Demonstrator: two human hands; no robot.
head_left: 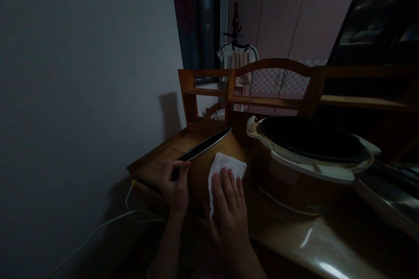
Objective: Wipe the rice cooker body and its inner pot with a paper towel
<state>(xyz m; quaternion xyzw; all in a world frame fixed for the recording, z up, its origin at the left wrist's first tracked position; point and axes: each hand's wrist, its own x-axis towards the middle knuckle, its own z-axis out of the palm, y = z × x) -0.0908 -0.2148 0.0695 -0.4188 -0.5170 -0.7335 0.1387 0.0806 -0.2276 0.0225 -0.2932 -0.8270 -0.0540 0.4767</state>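
A tilted inner pot [199,174], golden-brown outside with a dark inside, rests on the wooden desk, its mouth turned up and to the left. The fingers of my left hand [176,185] are closed over its rim at the near left. Against the outer wall of the pot, my right hand [229,196] presses a folded white cloth [225,161] flat, fingers stretched over it. To the right stands a rice cooker body [294,183] with a pale rim and a dark opening, its lid not visible on it.
A wooden shelf [271,103] runs along the back of the desk [278,242]. At the far right lies a shiny flat object [389,196], too dark to name. A white cord [98,229] hangs by the left wall. Behind are clothes on a rack [240,59] and pink cabinets [281,22].
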